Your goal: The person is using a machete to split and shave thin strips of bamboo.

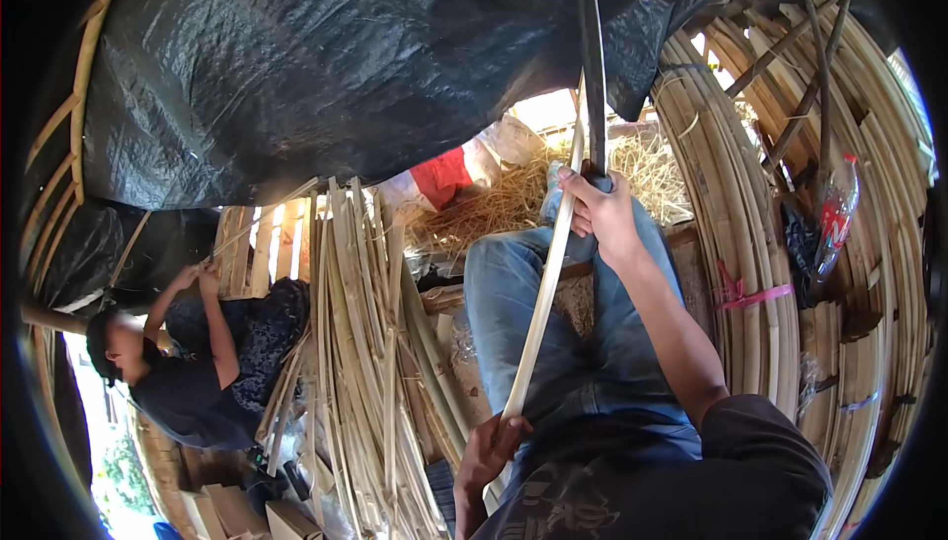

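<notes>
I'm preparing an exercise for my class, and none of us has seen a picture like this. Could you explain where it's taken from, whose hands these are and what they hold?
There is no machine here: a person works bare-handed, wearing a camera on the head. It looks down through a fisheye lens, so straight edges bend near the rim.

The left hand holds the lower part of a pale strip. The right hand grips a long knife, its blade pointing away, close beside the strip.

Below are jeans-covered legs, with straw beyond. Long strips are gathered at the left and right. Another person sits at the far left.
</notes>
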Tool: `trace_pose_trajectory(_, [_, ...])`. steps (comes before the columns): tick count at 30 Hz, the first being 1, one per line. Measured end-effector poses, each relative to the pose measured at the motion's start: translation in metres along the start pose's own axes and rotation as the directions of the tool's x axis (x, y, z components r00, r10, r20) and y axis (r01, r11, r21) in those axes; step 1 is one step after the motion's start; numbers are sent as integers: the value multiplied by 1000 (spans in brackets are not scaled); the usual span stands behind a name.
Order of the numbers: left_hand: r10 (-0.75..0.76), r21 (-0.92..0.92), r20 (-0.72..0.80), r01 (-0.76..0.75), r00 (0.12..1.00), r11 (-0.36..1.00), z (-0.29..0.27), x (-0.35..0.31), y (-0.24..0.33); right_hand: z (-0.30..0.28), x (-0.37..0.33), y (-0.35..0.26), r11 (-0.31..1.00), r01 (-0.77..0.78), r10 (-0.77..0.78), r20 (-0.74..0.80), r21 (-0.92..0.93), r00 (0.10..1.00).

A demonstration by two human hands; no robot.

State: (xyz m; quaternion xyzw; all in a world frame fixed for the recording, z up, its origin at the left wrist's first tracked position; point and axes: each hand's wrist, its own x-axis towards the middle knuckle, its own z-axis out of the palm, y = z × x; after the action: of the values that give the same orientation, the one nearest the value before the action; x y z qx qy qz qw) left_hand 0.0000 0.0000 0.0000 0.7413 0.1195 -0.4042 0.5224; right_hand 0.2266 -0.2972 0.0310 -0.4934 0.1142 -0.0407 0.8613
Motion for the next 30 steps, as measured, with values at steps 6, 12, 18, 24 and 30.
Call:
trace_pose_trajectory(6, [253,6,-70,-253,965,967,-8,15,40,6,-11,15,991,-109,108,10,78,994])
trace_pose_trajectory(12, [418,-213,165,-382,893,899,0,42,98,5,-35,28,974,-214,207,100,71,973])
trace_pose_trajectory(18, [291,-400,199,-194,936,896,22,69,92,-4,-59,50,973,-2,48,196,-229,979])
trace_pose_trajectory(24, [389,-21,-110,-393,915,919,27,53,104,-33,-58,43,426,439,-248,365,-791,897])
trace_pose_trajectory(30, [582,535,-318,-365,748,762,29,38,101,-47,-34,17,-336,637,-229,716,-694,660])
